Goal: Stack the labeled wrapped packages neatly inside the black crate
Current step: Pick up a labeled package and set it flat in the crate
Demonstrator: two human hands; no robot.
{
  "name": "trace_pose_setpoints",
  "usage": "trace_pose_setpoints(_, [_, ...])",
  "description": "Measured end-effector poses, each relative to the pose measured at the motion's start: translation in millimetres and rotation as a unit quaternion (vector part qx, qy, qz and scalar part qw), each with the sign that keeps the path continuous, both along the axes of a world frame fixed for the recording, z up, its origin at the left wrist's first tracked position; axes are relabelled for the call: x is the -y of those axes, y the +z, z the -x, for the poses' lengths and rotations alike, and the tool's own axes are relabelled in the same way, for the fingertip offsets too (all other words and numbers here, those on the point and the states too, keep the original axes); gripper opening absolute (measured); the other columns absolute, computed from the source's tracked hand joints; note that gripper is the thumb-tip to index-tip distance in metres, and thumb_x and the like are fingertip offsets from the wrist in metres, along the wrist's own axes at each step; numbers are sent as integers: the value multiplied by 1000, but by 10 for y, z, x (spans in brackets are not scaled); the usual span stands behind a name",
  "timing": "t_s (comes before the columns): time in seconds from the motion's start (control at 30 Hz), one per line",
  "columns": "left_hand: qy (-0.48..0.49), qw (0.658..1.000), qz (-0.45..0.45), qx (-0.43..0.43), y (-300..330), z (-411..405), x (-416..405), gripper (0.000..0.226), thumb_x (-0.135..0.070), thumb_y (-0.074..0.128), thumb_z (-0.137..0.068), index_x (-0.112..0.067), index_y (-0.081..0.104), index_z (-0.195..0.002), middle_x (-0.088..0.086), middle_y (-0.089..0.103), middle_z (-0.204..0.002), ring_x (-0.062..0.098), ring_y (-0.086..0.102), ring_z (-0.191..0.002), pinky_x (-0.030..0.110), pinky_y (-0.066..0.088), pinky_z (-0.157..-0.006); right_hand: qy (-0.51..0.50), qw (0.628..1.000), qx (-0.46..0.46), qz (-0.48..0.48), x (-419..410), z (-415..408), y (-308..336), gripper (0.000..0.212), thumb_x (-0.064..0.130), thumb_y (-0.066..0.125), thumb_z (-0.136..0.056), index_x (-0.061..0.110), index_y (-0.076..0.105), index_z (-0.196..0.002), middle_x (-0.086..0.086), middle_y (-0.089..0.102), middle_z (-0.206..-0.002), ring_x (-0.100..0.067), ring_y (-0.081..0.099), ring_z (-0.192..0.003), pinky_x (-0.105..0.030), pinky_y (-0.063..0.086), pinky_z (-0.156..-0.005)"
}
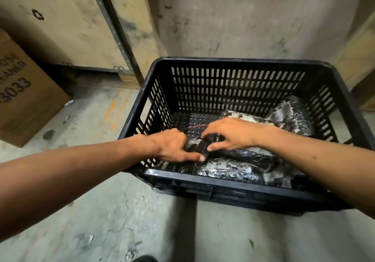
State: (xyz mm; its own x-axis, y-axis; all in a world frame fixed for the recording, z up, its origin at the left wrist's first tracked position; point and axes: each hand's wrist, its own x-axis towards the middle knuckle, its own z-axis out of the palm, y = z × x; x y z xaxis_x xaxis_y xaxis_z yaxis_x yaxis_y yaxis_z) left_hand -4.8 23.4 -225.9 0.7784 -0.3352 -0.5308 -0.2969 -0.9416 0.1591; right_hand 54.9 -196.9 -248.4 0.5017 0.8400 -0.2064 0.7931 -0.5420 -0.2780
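A black slotted crate (239, 62) stands on the concrete floor in front of me. Inside it lie several black plastic-wrapped packages with white labels: one along the near wall (229, 171), one at the far right (294, 117). Both my hands reach into the crate's left half. My left hand (172, 146) and my right hand (229, 133) grip the same wrapped package (199, 145) from either side, just above the others. A thin red strand runs between my hands.
A brown cardboard box (24, 99) printed "3033" sits on the floor at the left. Plywood panels and a metal strut (115, 28) rise behind the crate. Bare cracked concrete floor (121, 211) lies in front.
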Motion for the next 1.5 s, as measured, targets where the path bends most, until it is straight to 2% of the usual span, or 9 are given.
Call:
trace_pose_setpoints(0.2, [26,996,79,5,-78,6,-47,37,-61,76,-81,-27,64,-73,-13,60,-61,0,58,-58,11,40,-52,-47,995,1,-90,-35,-1,-105,32,39,76,-93,26,76,-122,5,74,-123,-13,67,-109,-32,51,-97])
trace_pose_setpoints(0.4, [55,991,122,1,-38,39,-90,37,-51,78,-84,-15,77,-93,-10,64,-68,2,60,-64,19,42,-60,-59,990,-55,-117,-74,-14,-176,19,32,74,-94,28,77,-112,5,70,-127,-16,64,-120,-50,50,-108])
trace_pose_setpoints(0.63, [120,976,179,22,44,-20,-268,33,-39,82,-84,-17,72,-106,-5,74,-90,7,66,-75,15,45,-63,-23,995,-86,-47,5,-145,-348,82,52,81,-82,42,40,-152,1,40,-164,-23,43,-146,-48,31,-120])
trace_pose_setpoints(0.73, [157,960,230,13,113,-3,-316,29,-27,83,-85,-18,66,-107,1,73,-103,4,63,-77,13,45,-63,-38,991,-101,-82,-107,-158,-376,81,50,84,-81,43,41,-149,6,24,-172,-27,37,-151,-53,29,-124])
trace_pose_setpoints(0.9, [105,975,183,70,120,129,-240,9,-27,79,-89,-26,70,-94,-3,75,-91,4,64,-73,22,48,-70,-54,978,-161,-120,-282,-226,-314,48,46,82,-82,48,52,-119,3,57,-152,-23,65,-119,-49,49,-106])
trace_pose_setpoints(1.0, [127,978,142,81,140,186,-208,34,-51,83,-77,-31,62,-94,-5,73,-84,5,63,-67,24,50,-62,-56,969,-188,-151,-319,-230,-306,43,38,80,-86,45,54,-119,1,64,-141,1,67,-77,-35,52,-74])
trace_pose_setpoints(1.17, [153,981,99,59,130,208,-197,59,-42,94,-65,-26,50,-99,-8,64,-70,1,55,-58,12,35,-46,-82,954,-216,-190,-424,-183,-320,39,33,80,-88,40,58,-120,5,64,-137,-53,64,-112,-59,51,-99])
trace_pose_setpoints(1.3, [173,967,154,105,188,236,-285,44,-24,87,-76,-22,52,-101,-10,61,-63,-6,56,-48,9,38,-44,-119,937,-227,-238,-414,-168,-274,33,38,73,-94,42,60,-124,9,59,-141,-14,68,-85,-39,55,-79])
trace_pose_setpoints(1.5, [227,872,402,162,335,180,-363,27,-8,67,-92,-21,69,-116,-6,74,-93,3,66,-74,21,56,-69,-184,888,-184,-380,-326,-284,-16,25,31,69,-101,32,67,-126,17,63,-128,-4,58,-123,-35,51,-105])
